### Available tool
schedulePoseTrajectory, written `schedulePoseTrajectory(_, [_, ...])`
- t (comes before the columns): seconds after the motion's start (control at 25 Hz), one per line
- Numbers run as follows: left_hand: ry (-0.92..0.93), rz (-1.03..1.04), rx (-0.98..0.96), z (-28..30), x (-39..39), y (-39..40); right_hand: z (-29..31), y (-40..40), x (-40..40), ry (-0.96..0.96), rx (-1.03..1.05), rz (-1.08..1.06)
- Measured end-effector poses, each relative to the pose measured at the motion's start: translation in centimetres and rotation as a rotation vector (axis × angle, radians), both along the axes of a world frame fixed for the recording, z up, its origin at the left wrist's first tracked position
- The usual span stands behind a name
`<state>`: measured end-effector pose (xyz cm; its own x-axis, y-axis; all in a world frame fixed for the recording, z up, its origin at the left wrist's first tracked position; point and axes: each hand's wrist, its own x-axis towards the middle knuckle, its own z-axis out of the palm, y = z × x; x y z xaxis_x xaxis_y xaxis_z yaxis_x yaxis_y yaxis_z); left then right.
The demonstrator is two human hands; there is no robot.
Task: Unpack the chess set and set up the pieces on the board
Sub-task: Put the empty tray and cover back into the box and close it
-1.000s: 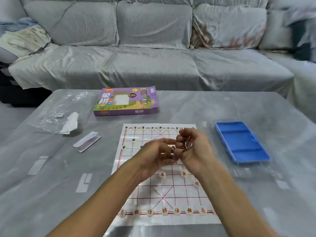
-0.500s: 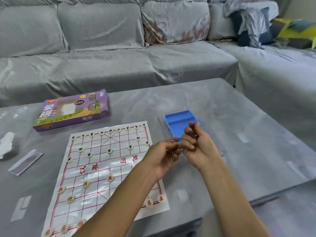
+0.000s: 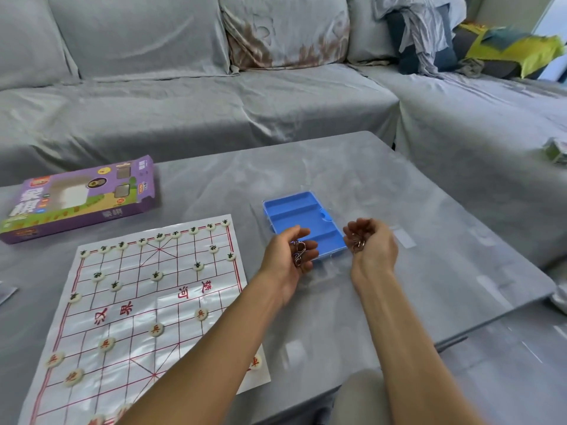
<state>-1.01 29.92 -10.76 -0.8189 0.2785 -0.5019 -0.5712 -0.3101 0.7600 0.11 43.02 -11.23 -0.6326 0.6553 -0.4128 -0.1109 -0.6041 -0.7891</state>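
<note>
- Where the table begins at the left, a purple box is seen lying flat, opened at one end
- Just beside it, nearer the person, the board is spread out: a thin glossy sheet, judged light and floppy, best slid or lifted by an edge
- Small round pieces are set on its lines; they are judged light, hard and smooth, best pinched at the rim
- The left hand is held palm up, fingers curled loosely around small metal rings
- A blue tray is seen behind both hands, its compartments bare
- The right hand is curled around another metal ring
</note>
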Motion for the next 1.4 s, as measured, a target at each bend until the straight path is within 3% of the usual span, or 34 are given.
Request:
schedulePoseTrajectory(0.48, [0.302,0.075,-0.034,-1.0,-0.2,0.1,0.0,-1.0,0.9,-0.041,0.084,0.051])
schedulePoseTrajectory(0.92, [0.301,0.01,-0.05,-1.3,-0.1,-1.7,-0.2,-1.6,1.1,-0.098,0.22,0.126])
schedulePoseTrajectory(1.0, [0.316,-0.01,-0.058,-1.3,-0.1,-2.2,-0.7,-2.0,0.9,-0.162,0.455,0.188])
schedulePoseTrajectory(1.08, [0.368,0.021,-0.11,-1.3,-0.1,-2.6,-1.7,-2.2,0.8,-0.291,0.945,0.424])
schedulePoseTrajectory(1.16, [0.481,0.039,-0.292,-1.6,-0.3,-3.1,-2.6,-2.6,0.8,-0.394,1.31,0.665])
schedulePoseTrajectory(1.28, [0.742,-0.143,-0.712,-2.7,-0.2,-4.4,-2.5,-3.0,0.5,-0.479,1.487,0.756])
schedulePoseTrajectory(1.4, [0.921,-0.353,-0.921,-3.8,-0.2,-5.2,-2.2,-3.3,0.5,-0.538,1.558,0.815])
